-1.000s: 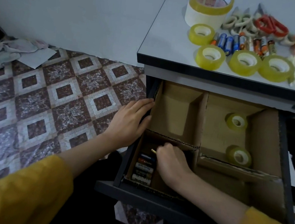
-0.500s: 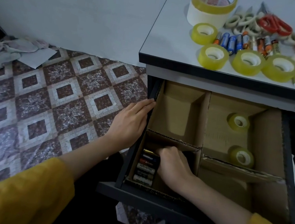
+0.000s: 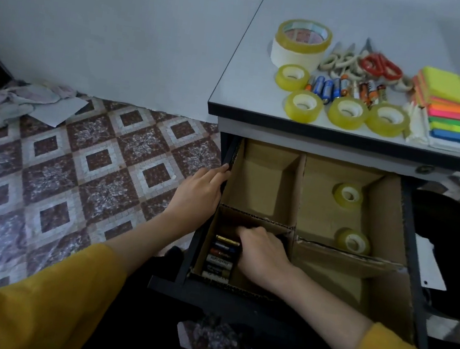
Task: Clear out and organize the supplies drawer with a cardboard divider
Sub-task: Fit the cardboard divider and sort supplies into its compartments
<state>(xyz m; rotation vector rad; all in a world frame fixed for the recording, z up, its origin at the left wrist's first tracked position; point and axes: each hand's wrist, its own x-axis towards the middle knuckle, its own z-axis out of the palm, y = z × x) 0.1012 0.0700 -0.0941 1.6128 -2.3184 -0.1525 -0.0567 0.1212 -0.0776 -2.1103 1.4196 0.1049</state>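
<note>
The dark drawer (image 3: 235,299) is pulled open and holds a cardboard divider (image 3: 300,190) with several compartments. Several batteries (image 3: 218,260) lie in a row in the near left compartment. My right hand (image 3: 262,253) is down in that compartment, its bent fingers at the right ends of the top batteries; the fingertips are hidden. My left hand (image 3: 196,196) rests on the drawer's left side wall, fingers lying along its rim. Two small tape rolls (image 3: 348,194) (image 3: 354,241) lie in the far right compartment.
On the desktop (image 3: 244,87) above the drawer lie more batteries (image 3: 344,89), several small tape rolls (image 3: 347,112), a large tape roll (image 3: 301,44), scissors (image 3: 380,66) and sticky notes (image 3: 449,95). A crumpled cloth (image 3: 17,103) lies on the tiled floor at left.
My right hand has lowered a gold-tipped battery onto the far end of the row and sunk deeper into the compartment. My left hand stays on the drawer's side.
</note>
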